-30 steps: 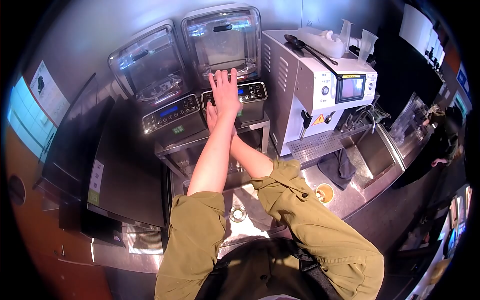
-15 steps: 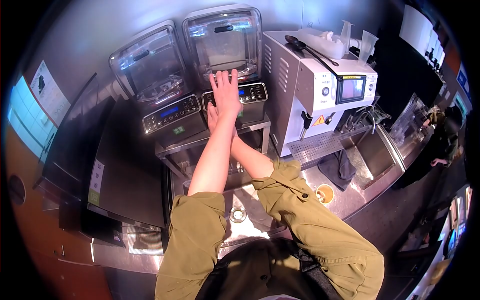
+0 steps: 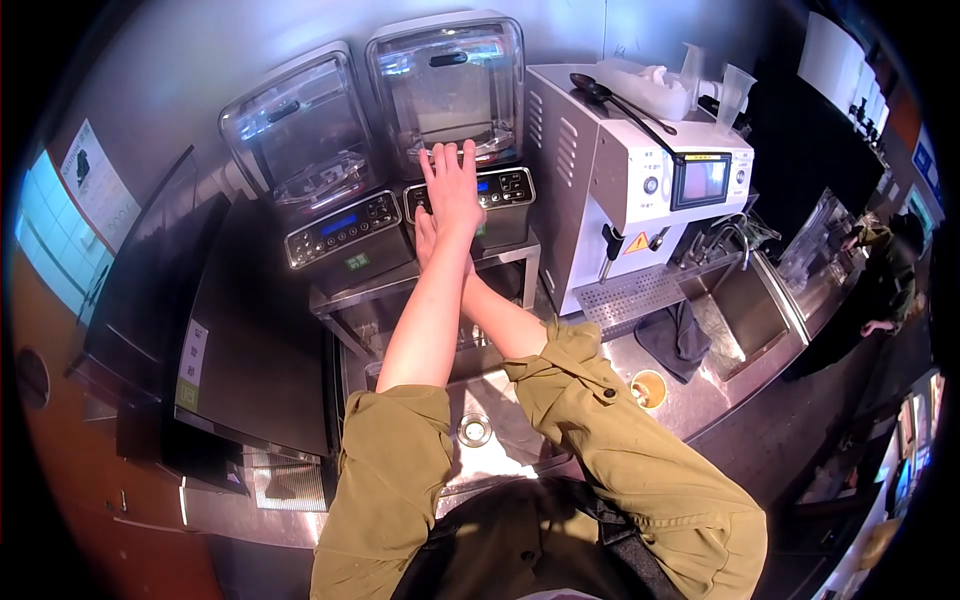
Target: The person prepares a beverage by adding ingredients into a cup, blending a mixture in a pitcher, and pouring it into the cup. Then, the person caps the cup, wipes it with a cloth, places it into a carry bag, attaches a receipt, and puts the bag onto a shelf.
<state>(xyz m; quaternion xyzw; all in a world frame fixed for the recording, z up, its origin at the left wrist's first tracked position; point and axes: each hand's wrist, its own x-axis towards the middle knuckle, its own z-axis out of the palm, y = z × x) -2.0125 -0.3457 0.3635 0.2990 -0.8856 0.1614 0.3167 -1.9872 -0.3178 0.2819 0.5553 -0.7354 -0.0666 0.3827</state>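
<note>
1. Head view, hands: the left hand (image 3: 457,197) is unclenched, fingers stretched and spread, gripping nothing; the right hand (image 3: 426,235) is partly covered by the left wrist, so its full state cannot be told, though no object shows in it

2. Head view, thing in hand: the blender (image 3: 452,110) is directly ahead of both hands; the left fingertips lie over the lower edge of its clear cover, the palm across its control panel (image 3: 513,184); whether they touch or hover cannot be confirmed

3. Head view, surroundings: a second blender (image 3: 343,225) is just left of the hands, a white machine (image 3: 640,165) to their right; a metal stand (image 3: 531,270) under the blenders, below the hands; farther right and nearer the body, a paper cup (image 3: 649,389) and a dark cloth (image 3: 674,343) on the worktop (image 3: 700,402)

4. Head view, conduct of the step: forearms are crossed, left over right; in my judgement, uncrossing them would give better control and sight of the buttons; light, flat contact at the cover's edge is advisable, with the palm clear of the panel to avoid stray presses
</note>
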